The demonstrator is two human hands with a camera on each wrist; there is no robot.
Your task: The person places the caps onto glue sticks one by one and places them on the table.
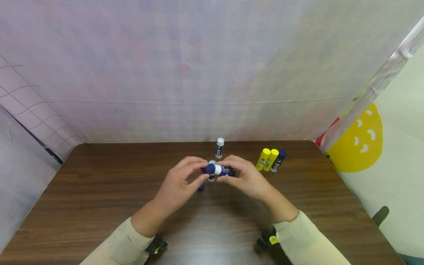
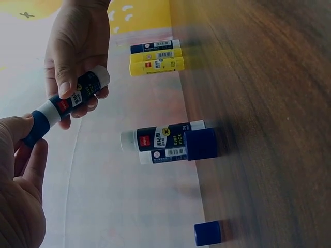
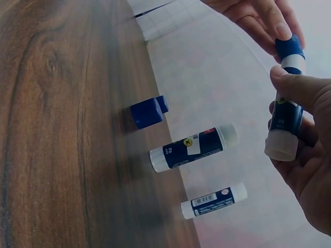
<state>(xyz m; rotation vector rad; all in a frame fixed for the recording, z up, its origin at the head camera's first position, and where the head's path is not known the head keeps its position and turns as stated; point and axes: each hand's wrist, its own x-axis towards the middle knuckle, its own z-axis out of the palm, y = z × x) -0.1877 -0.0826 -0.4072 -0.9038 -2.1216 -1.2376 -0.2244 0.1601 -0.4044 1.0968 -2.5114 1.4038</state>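
Observation:
Above the table, a dark blue glue stick (image 2: 78,95) is held between the two hands. My right hand (image 1: 248,177) grips its labelled body, thumb on one side and fingers on the other. The left hand (image 1: 177,182) pinches the blue cap (image 2: 36,128) at the other end, between thumb and fingertips. A white band shows between cap and label; how far the cap sits on cannot be told. Below the hands stands an uncapped glue stick (image 3: 194,148), its white end up. Another such stick (image 1: 219,148) stands farther back. Two loose blue caps (image 3: 147,113) stand nearby.
To the right, two yellow glue sticks (image 1: 267,159) and a blue-capped glue stick (image 1: 278,161) stand side by side. The brown wooden table (image 1: 99,184) ends at a pale cloth curtain (image 1: 185,73). Another curtain edge hangs on the right.

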